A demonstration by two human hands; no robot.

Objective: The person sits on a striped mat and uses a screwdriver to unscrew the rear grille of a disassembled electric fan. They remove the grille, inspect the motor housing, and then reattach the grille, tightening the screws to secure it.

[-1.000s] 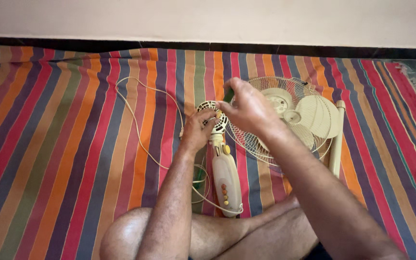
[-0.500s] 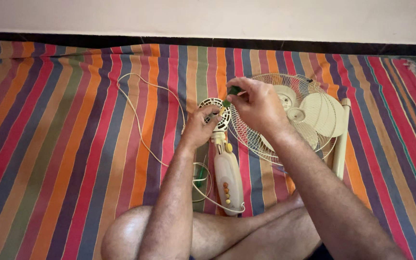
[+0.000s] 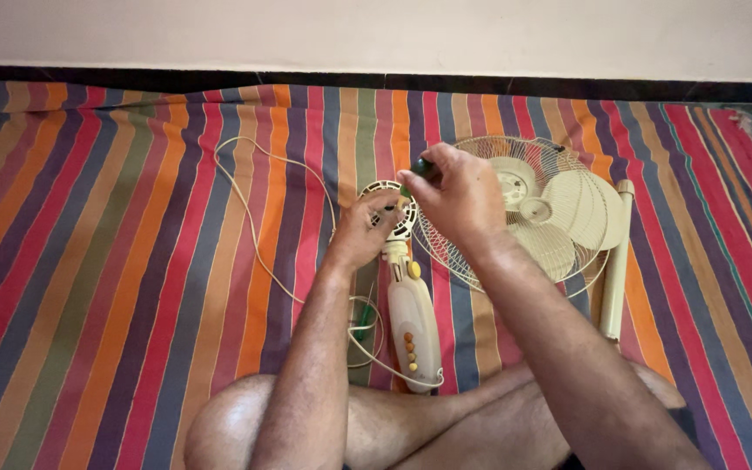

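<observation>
Fan parts lie spread on a striped mat (image 3: 132, 261), seen from the head camera with the person's crossed legs at six o'clock. The left hand (image 3: 360, 233) sits just left of centre, its fingers curled and pinching the edge of the round vented motor housing (image 3: 393, 209). That housing tops the cream fan body (image 3: 412, 322), which runs down toward six o'clock and carries a column of orange buttons. The right hand (image 3: 456, 193) hovers at about one o'clock from the left hand, closed around the dark green handle of a screwdriver (image 3: 419, 170); its tip points down toward the housing, though the hand hides whether it touches.

Behind the right hand, toward three o'clock, the wire fan guard (image 3: 559, 174) rests flat with the cream blades (image 3: 567, 218) on it. A cream pole (image 3: 616, 261) lies just beside the guard's right rim. A pale power cord (image 3: 254, 235) loops across the mat toward ten o'clock and curls back beside the fan body.
</observation>
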